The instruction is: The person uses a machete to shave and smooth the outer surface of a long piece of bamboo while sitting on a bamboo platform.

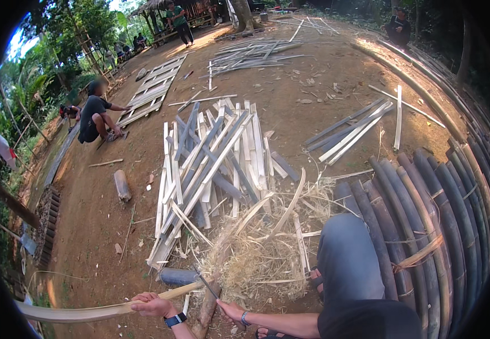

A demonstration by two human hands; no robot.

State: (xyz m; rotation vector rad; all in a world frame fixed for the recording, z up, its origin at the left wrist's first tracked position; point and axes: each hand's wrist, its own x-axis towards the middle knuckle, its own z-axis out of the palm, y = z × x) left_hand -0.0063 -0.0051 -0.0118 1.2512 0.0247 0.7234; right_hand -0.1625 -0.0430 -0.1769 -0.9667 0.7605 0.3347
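My left hand, with a dark watch on its wrist, is closed around a long pale bamboo strip that runs out to the left edge. The strip's other end reaches rightward to the knife. In my right hand is a knife, its blade pointing up and away to the left. A round wooden log lies beneath the blade, its far part among curly shavings. Just beyond the strip is a short dark bamboo piece.
A large heap of split bamboo strips lies ahead, with a smaller bundle farther right. Dark bamboo poles line my right side. A person squats by a slatted bamboo panel. Others are farther off.
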